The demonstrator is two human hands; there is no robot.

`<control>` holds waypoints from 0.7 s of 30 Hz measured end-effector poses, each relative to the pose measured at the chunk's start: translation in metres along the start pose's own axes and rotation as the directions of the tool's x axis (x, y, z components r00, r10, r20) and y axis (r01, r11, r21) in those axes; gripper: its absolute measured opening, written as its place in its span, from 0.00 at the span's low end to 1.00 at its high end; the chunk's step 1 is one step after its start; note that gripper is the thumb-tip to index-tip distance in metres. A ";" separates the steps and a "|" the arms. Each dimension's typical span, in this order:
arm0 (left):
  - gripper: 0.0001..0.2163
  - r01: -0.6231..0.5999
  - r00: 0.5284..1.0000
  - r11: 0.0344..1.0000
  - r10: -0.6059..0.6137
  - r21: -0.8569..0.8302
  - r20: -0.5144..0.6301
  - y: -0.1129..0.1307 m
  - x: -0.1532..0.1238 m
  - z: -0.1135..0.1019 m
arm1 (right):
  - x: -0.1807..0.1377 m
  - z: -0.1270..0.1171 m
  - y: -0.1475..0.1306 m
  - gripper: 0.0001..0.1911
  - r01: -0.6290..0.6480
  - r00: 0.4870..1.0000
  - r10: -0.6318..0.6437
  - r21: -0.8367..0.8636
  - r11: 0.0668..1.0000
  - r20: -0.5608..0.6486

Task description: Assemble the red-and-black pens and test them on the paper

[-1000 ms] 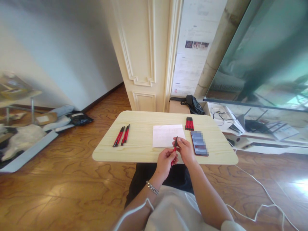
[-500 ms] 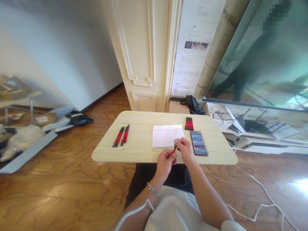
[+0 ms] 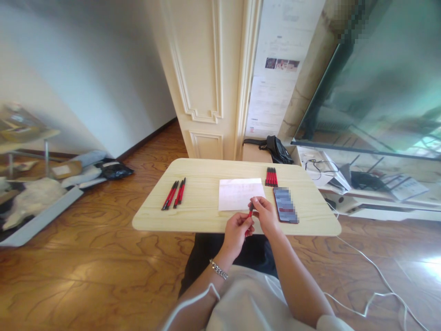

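Both hands meet over the near edge of a small light wooden table (image 3: 193, 216). My left hand (image 3: 237, 231) grips the lower, red part of a red and black pen (image 3: 250, 212). My right hand (image 3: 264, 214) pinches the pen's upper black end. A white sheet of paper (image 3: 237, 193) lies just beyond the hands. A phone (image 3: 285, 205) rests to the right of my right hand. Several red and black pens (image 3: 174, 194) lie on the table's left side, and another tight row of pens (image 3: 271, 176) sits at the far right of the paper.
A cream panelled pillar (image 3: 206, 82) stands behind the table. A black bag (image 3: 277, 149) lies past the far edge. A low shelf with papers and cables (image 3: 365, 184) runs along the right. A white cable (image 3: 365, 262) trails on the wooden floor. Clutter lies at left (image 3: 51, 184).
My hands have stayed at the table's near edge with the pen between them. The pen's tilt shifted slightly as my right fingers moved on its upper end.
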State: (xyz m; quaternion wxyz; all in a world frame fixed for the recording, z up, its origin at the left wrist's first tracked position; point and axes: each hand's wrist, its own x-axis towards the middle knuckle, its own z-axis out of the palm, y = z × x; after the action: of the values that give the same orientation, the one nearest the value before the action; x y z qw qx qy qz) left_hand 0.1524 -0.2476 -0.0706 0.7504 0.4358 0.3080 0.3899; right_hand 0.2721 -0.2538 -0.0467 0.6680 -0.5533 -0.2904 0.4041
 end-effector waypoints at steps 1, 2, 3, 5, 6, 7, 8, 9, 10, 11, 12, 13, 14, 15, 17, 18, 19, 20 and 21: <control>0.14 0.004 1.000 1.000 -0.003 -0.013 0.015 0.001 0.000 0.000 | -0.001 0.000 -0.001 0.19 -0.019 0.999 0.018 0.035 0.999 0.035; 0.14 0.004 1.000 1.000 -0.003 -0.018 0.026 0.002 0.000 0.000 | -0.001 0.000 -0.002 0.20 -0.031 0.998 0.027 0.057 0.998 0.058; 0.14 0.002 1.000 1.000 -0.001 -0.014 0.027 0.002 0.000 0.000 | -0.001 0.000 -0.002 0.20 -0.033 0.997 0.029 0.059 0.998 0.068; 0.14 -0.008 1.000 1.000 0.008 0.009 0.002 0.002 0.000 0.000 | 0.000 0.000 -0.001 0.18 -0.008 0.999 0.007 0.013 1.000 0.039; 0.14 -0.013 1.000 1.000 0.013 0.022 -0.015 0.002 -0.001 0.001 | 0.001 0.000 0.000 0.17 0.013 1.000 -0.013 -0.021 1.000 0.004; 0.14 -0.015 0.999 0.999 0.016 0.030 -0.031 0.001 -0.001 0.001 | 0.002 -0.001 0.000 0.16 0.031 0.999 -0.033 -0.051 0.998 -0.030; 0.14 -0.014 0.999 0.999 0.016 0.034 -0.041 0.001 -0.001 0.002 | 0.002 0.000 0.000 0.16 0.044 0.997 -0.048 -0.068 0.997 -0.053; 0.14 -0.011 0.999 0.999 0.012 0.031 -0.041 0.002 -0.001 0.002 | 0.001 0.000 0.000 0.16 0.048 0.997 -0.052 -0.069 0.996 -0.059; 0.14 -0.006 1.000 1.000 0.006 0.021 -0.030 0.003 -0.001 0.003 | 0.001 0.001 0.000 0.16 0.044 0.998 -0.046 -0.052 0.998 -0.047; 0.14 0.001 1.000 1.000 0.000 0.008 -0.014 0.004 -0.001 0.003 | 0.000 0.001 -0.001 0.16 0.031 0.999 -0.031 -0.025 0.999 -0.018; 0.14 0.006 1.000 1.000 -0.006 -0.006 0.001 0.005 -0.001 0.003 | -0.001 0.002 -0.003 0.17 0.016 1.000 -0.017 0.005 1.000 0.018; 0.14 0.010 1.000 1.000 -0.010 -0.017 0.012 0.006 -0.001 0.003 | -0.002 0.002 -0.004 0.18 0.007 0.999 -0.009 0.029 1.000 0.047; 0.14 0.011 1.000 1.000 -0.011 -0.022 0.015 0.006 -0.001 0.003 | -0.002 0.003 -0.005 0.19 0.005 0.998 -0.007 0.038 0.999 0.064; 0.14 0.008 1.000 1.000 -0.008 -0.021 0.009 0.006 -0.001 0.003 | -0.002 0.003 -0.005 0.19 0.009 0.998 -0.011 0.027 1.000 0.068; 0.14 -0.004 1.000 1.000 0.003 -0.010 -0.020 0.006 -0.001 0.003 | -0.001 0.002 -0.005 0.17 0.022 0.999 -0.021 -0.037 0.999 0.041; 0.14 -0.006 0.999 1.000 0.006 -0.008 -0.033 0.005 -0.002 0.004 | -0.001 0.002 -0.005 0.16 0.024 1.000 -0.022 -0.073 0.997 0.022; 0.14 -0.004 0.999 1.000 0.004 -0.011 -0.040 0.004 -0.002 0.004 | 0.000 0.002 -0.004 0.16 0.021 1.000 -0.020 -0.100 0.995 0.008; 0.14 0.002 0.999 1.000 -0.002 -0.020 -0.040 0.004 -0.002 0.004 | 0.000 0.001 -0.004 0.16 0.016 1.000 -0.016 -0.108 0.994 0.004; 0.14 0.010 0.999 0.999 -0.011 -0.033 -0.034 0.004 -0.002 0.003 | 0.000 0.001 -0.004 0.17 0.010 1.000 -0.009 -0.094 0.995 0.008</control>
State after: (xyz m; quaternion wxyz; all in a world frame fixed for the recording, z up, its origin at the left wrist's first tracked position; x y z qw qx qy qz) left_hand 0.1529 -0.2491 -0.0650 0.7543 0.4152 0.3166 0.3981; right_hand 0.2722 -0.2535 -0.0425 0.6419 -0.5814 -0.3143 0.3888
